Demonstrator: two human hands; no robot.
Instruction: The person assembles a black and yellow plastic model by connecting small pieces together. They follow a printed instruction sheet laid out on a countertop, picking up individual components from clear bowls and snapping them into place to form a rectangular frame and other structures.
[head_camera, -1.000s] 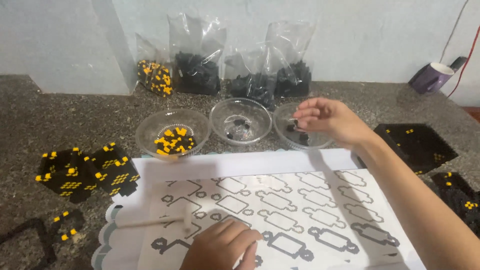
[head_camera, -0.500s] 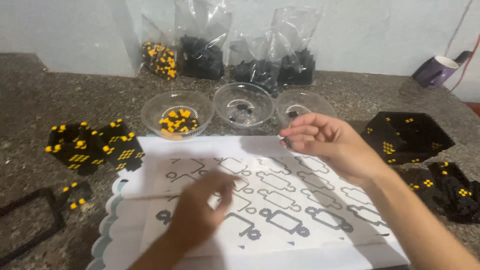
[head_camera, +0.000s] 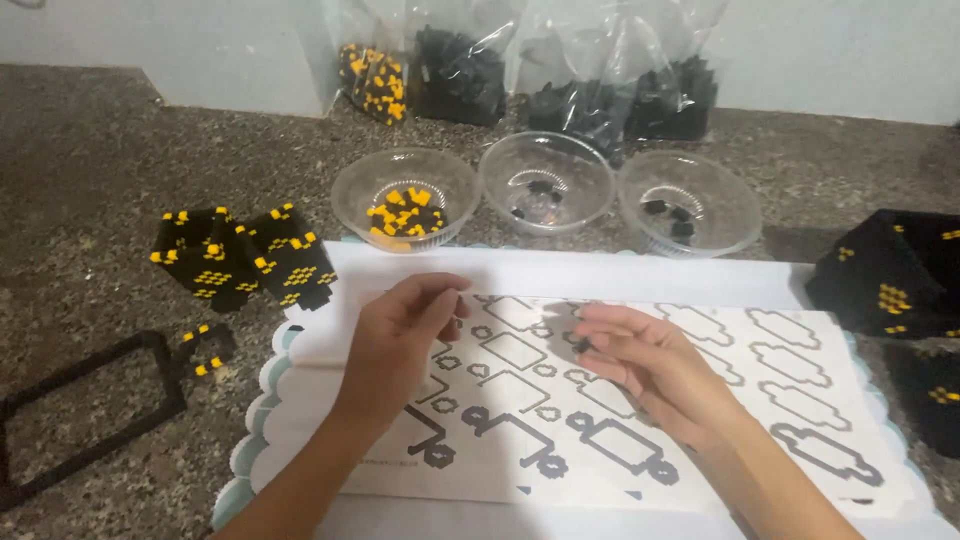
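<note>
My right hand pinches a tiny black piece between thumb and forefinger above the printed pattern sheet. My left hand, fingers curled together, hovers just beside it over the same sheet. Beyond sit three clear bowls; assembled black-and-yellow block pieces lie left.
</note>
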